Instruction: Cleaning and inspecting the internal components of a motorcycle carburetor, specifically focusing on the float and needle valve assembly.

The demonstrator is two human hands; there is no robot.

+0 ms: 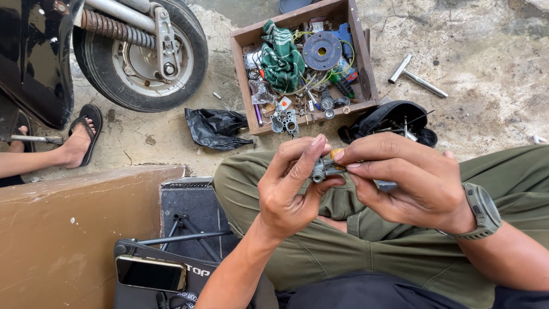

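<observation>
Hands meet over my lap: left hand point(289, 186) and right hand point(403, 177) both grasping small grey metal part point(323, 169); wooden parts box point(366, 74) at twelve o'clock.

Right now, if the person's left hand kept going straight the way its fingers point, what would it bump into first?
The left hand points rightward, so it would first meet the right hand, with the small metal part pinched between them. They already look nearly touching, though depth is hard to judge.

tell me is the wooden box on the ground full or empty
Full. The open-topped wooden box is crammed with a green cloth, a grey metal disc, wires and small parts, with hardly any of its floor showing.
</observation>
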